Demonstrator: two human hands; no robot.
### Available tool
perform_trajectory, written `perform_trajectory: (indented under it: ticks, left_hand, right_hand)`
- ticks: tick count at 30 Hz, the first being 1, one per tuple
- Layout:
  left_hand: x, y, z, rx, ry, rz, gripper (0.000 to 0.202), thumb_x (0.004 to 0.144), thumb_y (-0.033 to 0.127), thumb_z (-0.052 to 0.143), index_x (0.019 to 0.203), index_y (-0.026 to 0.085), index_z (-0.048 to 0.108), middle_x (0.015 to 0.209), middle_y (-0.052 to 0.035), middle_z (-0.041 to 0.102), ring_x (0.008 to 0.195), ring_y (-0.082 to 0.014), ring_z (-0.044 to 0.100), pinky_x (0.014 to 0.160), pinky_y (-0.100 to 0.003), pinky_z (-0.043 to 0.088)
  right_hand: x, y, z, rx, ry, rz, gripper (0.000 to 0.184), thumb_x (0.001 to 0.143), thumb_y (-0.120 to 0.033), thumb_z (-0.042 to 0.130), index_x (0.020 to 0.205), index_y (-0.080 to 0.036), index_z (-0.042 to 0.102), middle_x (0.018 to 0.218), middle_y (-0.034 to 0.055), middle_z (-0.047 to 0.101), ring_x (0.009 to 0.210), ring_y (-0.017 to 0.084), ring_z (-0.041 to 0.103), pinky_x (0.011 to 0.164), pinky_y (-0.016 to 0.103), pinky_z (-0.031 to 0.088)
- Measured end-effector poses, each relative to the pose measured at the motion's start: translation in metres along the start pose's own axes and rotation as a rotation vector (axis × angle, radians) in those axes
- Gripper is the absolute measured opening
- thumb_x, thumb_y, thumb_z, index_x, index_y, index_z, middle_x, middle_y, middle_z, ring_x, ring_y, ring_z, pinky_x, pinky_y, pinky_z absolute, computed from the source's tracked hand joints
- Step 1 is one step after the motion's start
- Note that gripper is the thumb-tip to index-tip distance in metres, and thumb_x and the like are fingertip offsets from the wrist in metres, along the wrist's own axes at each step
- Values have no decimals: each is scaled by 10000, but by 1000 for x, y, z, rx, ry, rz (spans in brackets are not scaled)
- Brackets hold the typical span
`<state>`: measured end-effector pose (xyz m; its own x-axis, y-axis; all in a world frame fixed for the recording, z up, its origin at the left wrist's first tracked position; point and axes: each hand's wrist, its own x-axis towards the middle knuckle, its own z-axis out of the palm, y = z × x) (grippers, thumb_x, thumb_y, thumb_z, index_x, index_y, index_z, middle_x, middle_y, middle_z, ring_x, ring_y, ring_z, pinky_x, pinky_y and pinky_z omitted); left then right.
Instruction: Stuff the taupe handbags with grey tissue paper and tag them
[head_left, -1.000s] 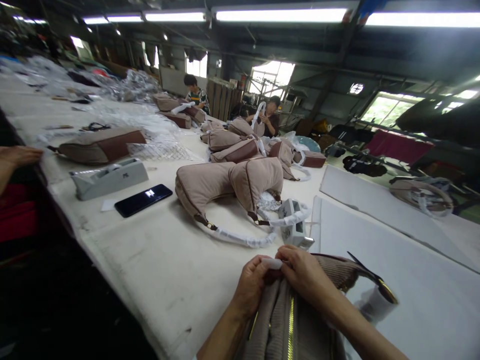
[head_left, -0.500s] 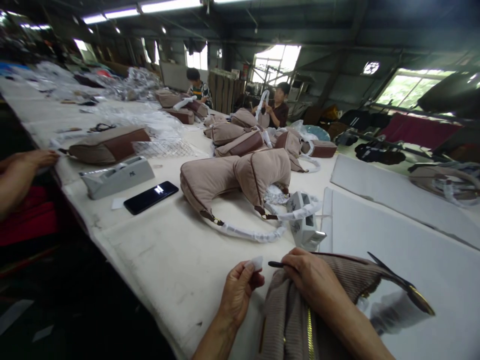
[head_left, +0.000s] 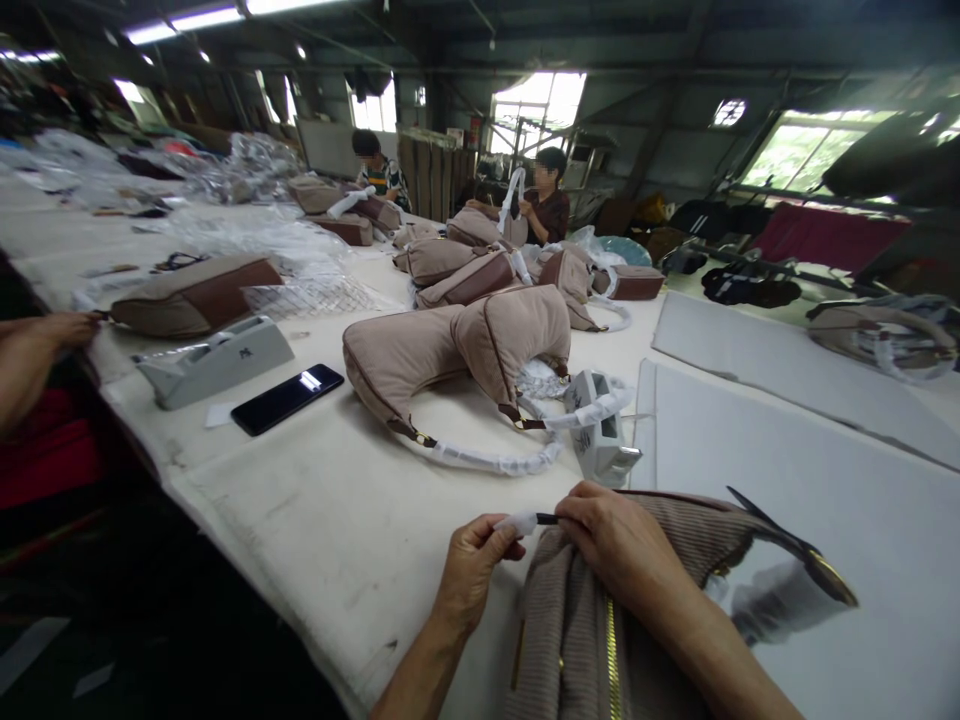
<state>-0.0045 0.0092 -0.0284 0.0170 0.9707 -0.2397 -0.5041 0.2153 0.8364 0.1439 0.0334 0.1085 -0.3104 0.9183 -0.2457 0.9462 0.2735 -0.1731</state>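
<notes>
Our left hand [head_left: 472, 578] pinches a white scrap [head_left: 517, 523], our right hand [head_left: 609, 535] a thin dark tip [head_left: 547, 519] (a pen, perhaps); the ribbed bag [head_left: 570, 625] looks soft, best held by its zip [head_left: 613, 670].

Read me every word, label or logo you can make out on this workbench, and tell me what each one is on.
Nothing here can be read for certain.
Grey tape dispenser: a small dark mark on top, too small to read.
Upright tape dispenser: dark printed marks on its side, too blurred to read.
</notes>
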Motion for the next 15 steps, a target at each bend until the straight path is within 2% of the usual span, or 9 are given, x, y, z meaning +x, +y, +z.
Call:
perform_trajectory:
  ticks: [4,7,12,15]
  left_hand:
    - [4,12,8,25,-33,19,297,693,379,744,828,116,719,718,-40,689,606,-132,613,639,-242,481]
    - [6,14,11,18,-48,-1,319,703,401,731,809,101,707,714,-57,690,596,-137,617,621,-245,487]
    - [6,1,7,-36,43,-87,445,700,538,682,671,97,627,506,-9,588,416,-84,505,435,-198,407]
    - [7,-2,7,-68,90,-106,502,656,594,688,665,98,607,506,-3,575,413,-77,488,421,-196,402]
  right_hand:
    - [1,-1,0,-46,-12,-52,240,910,-216,462,823,-195,684,899,45,624,821,167,589,688,273,341]
    - [2,2,1,-77,40,-79,249,918,-219,456,825,-203,686,897,50,630,874,192,566,736,301,322]
    - [1,10,6,-61,99,-27,242,923,-220,447,877,-200,684,864,52,632,863,195,551,743,297,322]
    - [1,11,7,-89,91,-29,235,924,-225,455,852,-201,677,872,50,629,874,200,548,741,303,314]
